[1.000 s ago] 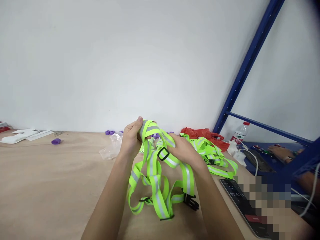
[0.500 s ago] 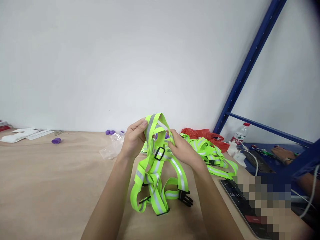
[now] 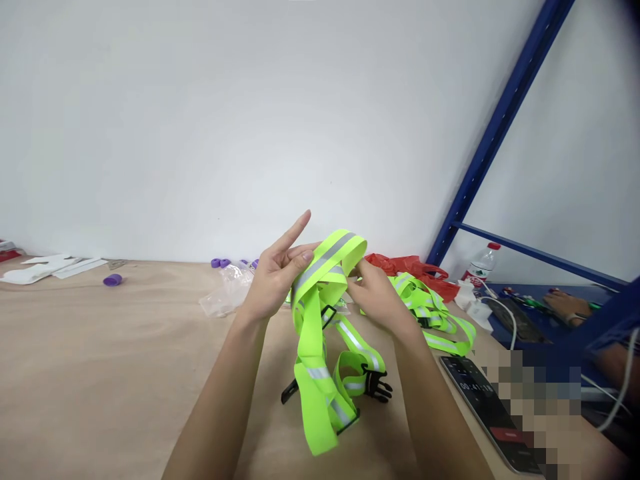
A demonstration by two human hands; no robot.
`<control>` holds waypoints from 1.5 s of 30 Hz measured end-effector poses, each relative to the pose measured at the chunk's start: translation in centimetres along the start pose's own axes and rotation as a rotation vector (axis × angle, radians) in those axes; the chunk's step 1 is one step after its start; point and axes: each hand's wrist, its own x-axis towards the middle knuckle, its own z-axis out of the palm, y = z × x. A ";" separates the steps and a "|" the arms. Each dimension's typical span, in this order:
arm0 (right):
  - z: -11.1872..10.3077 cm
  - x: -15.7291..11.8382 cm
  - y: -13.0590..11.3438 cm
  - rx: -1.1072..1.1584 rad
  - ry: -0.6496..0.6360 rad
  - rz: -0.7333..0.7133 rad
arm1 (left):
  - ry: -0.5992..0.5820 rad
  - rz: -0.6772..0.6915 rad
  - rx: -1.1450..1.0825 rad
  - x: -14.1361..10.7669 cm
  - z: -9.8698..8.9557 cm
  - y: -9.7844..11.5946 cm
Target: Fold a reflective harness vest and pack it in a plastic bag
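Between my hands hangs a neon-yellow reflective strap harness [image 3: 313, 333] with grey stripes, its upper part bent into a loop. My left hand [image 3: 283, 270] pinches the loop's left side between thumb and fingers, the index finger pointing up. On the other side, my right hand [image 3: 375, 290] grips the loop, its fingertips partly hidden behind the webbing. A black slide adjuster [image 3: 327, 317] sits below the loop. Lower down dangle a black side-release buckle [image 3: 379, 387] with prongs and another black buckle piece [image 3: 289, 391].
More neon straps [image 3: 430, 310] lie heaped at right, before a red plastic bag [image 3: 415, 267]. A phone [image 3: 487, 413] with a running timer lies at the right edge. Clear plastic [image 3: 225, 293] and a purple cap [image 3: 113, 280] are left. A blue metal frame [image 3: 490, 133] and another person's hand [image 3: 567, 307] are right.
The loop has turned and shifted right, and the hanging straps have swung round. My left index finger has lifted off the strap. My right hand has moved slightly right.
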 end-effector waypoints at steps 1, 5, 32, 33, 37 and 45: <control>0.1 -0.1 -0.4 0.058 0.026 -0.017 | 0.017 0.009 0.003 0.0 0.1 0.0; 0.4 -0.4 -1.4 0.203 0.103 -0.073 | 0.046 0.026 0.029 0.0 0.6 -0.3; -0.7 -1.2 -2.7 0.244 -0.040 -0.116 | -0.094 -0.021 0.240 -0.2 0.1 0.4; -0.9 -1.3 -2.7 0.278 -0.078 -0.126 | -0.115 -0.046 0.220 -0.2 -0.2 0.5; -1.5 -1.8 -2.6 0.501 -0.256 -0.135 | -0.187 -0.116 0.084 -0.3 -1.2 0.7; -1.9 -2.2 -2.1 0.967 -0.044 -0.175 | -0.272 0.023 -0.276 -0.2 -2.6 0.5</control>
